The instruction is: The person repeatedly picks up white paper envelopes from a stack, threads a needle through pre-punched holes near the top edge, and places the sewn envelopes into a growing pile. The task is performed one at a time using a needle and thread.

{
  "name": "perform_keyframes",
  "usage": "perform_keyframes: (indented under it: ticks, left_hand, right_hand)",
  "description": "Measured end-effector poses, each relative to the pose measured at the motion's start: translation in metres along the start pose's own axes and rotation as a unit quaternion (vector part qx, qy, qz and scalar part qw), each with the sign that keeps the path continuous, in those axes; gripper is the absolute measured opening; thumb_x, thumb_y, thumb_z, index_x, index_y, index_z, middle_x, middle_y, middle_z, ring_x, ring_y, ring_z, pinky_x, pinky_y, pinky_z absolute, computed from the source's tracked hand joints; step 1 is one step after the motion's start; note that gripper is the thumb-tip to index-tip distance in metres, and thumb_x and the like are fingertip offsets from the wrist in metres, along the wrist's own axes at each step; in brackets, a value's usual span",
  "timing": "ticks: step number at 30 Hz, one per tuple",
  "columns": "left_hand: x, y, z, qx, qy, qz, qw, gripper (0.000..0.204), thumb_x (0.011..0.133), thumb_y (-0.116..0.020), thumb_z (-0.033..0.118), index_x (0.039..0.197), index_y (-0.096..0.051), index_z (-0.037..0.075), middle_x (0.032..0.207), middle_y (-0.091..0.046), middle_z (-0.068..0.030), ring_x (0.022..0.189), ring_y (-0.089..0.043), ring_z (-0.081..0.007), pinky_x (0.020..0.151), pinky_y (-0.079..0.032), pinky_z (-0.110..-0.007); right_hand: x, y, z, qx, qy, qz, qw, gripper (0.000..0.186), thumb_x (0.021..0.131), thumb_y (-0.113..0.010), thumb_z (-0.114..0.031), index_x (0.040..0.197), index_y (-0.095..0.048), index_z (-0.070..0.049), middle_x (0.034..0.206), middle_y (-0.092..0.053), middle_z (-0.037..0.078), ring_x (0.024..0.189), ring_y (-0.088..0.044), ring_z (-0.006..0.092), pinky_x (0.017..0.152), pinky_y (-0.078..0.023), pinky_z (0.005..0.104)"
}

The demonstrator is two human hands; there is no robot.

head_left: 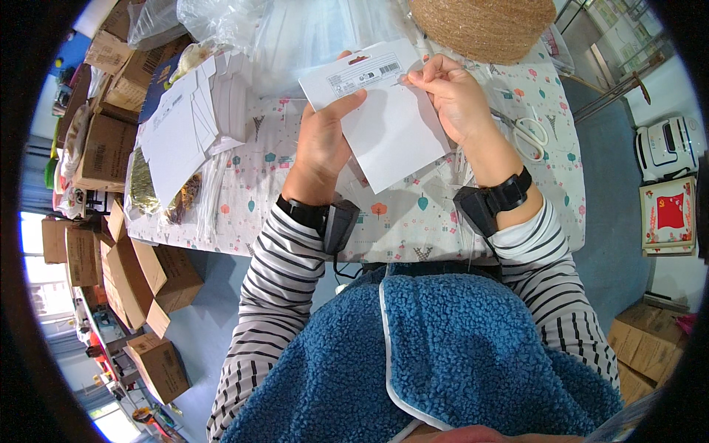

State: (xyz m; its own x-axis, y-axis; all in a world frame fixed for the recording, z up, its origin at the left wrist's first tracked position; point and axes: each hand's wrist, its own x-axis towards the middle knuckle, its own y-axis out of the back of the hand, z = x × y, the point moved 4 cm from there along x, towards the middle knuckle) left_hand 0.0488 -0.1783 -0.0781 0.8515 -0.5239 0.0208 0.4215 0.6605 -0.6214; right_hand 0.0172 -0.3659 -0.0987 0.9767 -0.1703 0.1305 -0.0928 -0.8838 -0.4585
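My left hand [325,140] grips a white cardboard header card [391,133] by its left edge, with the thumb laid across its face. The card is tilted over the table and has a red-rimmed hang hole and a printed label with a barcode near its top. At the card's upper right edge, my right hand [459,103] is closed in a pinch, close to the barcode. Whatever sits between those fingertips is too small to make out. White-handled scissors [529,137] lie on the table beside my right wrist.
A stack of similar white cards [181,122] stands on the patterned tablecloth [281,214] at the left. Clear plastic bags [310,37] cover the back, beside a large straw-coloured woven thing [484,26]. Cardboard boxes [159,369] sit on the floor at left.
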Motion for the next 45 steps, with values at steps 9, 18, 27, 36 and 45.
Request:
perform_keyframes:
  ticks: [9, 18, 27, 36, 45]
  left_hand:
    - [-0.007, -0.005, 0.005, 0.029, -0.030, -0.038, 0.998, 0.061, 0.089, -0.060, -0.002, 0.148, -0.040, -0.004, 0.137, -0.056, -0.0166, 0.127, -0.055, -0.0272, 0.107, -0.044, -0.038]
    - [-0.010, -0.002, -0.002, 0.080, 0.038, -0.022, 0.996, 0.045, 0.087, -0.069, 0.001, 0.130, -0.057, -0.006, 0.122, -0.066, -0.0142, 0.113, -0.063, -0.0240, 0.099, -0.050, -0.036]
    - [-0.012, -0.008, -0.002, 0.284, 0.045, -0.060, 0.956, 0.045, 0.088, -0.073, 0.010, 0.127, -0.059, -0.006, 0.112, -0.070, -0.0134, 0.089, -0.070, -0.0220, 0.076, -0.057, -0.031]
    - [-0.022, -0.003, 0.054, 0.370, -0.064, 0.050, 0.926, 0.034, 0.094, -0.068, 0.009, 0.121, -0.058, -0.009, 0.089, -0.070, -0.0087, 0.063, -0.064, -0.0108, 0.050, -0.046, -0.023]
    - [-0.115, 0.084, 0.185, 0.345, -0.278, 0.370, 0.816, 0.061, 0.090, -0.071, 0.005, 0.142, -0.045, -0.013, 0.083, -0.069, -0.0101, 0.063, -0.061, -0.0124, 0.050, -0.047, -0.023]
  right_hand:
    - [-0.004, -0.004, -0.002, -0.009, 0.028, 0.030, 0.999, 0.022, 0.092, -0.066, 0.002, 0.077, -0.056, -0.011, 0.092, -0.065, 0.005, 0.099, -0.066, 0.0194, 0.100, -0.047, 0.0331]
    - [-0.006, -0.007, -0.004, -0.025, 0.052, 0.034, 0.998, 0.020, 0.091, -0.066, 0.002, 0.078, -0.059, -0.011, 0.091, -0.067, 0.006, 0.097, -0.067, 0.0199, 0.098, -0.048, 0.0336]
    - [-0.003, 0.002, -0.014, 0.016, 0.149, 0.113, 0.982, 0.018, 0.091, -0.066, 0.003, 0.080, -0.058, -0.008, 0.091, -0.069, 0.009, 0.095, -0.067, 0.0195, 0.094, -0.049, 0.0320]
    - [0.008, 0.027, -0.018, 0.106, 0.188, 0.088, 0.972, 0.017, 0.091, -0.063, 0.008, 0.083, -0.057, -0.006, 0.099, -0.068, 0.013, 0.106, -0.067, 0.0258, 0.101, -0.050, 0.0364]
    - [0.010, 0.032, -0.006, 0.061, 0.132, 0.107, 0.984, 0.020, 0.092, -0.061, 0.009, 0.083, -0.054, -0.007, 0.106, -0.066, 0.015, 0.116, -0.065, 0.0306, 0.106, -0.048, 0.0382]
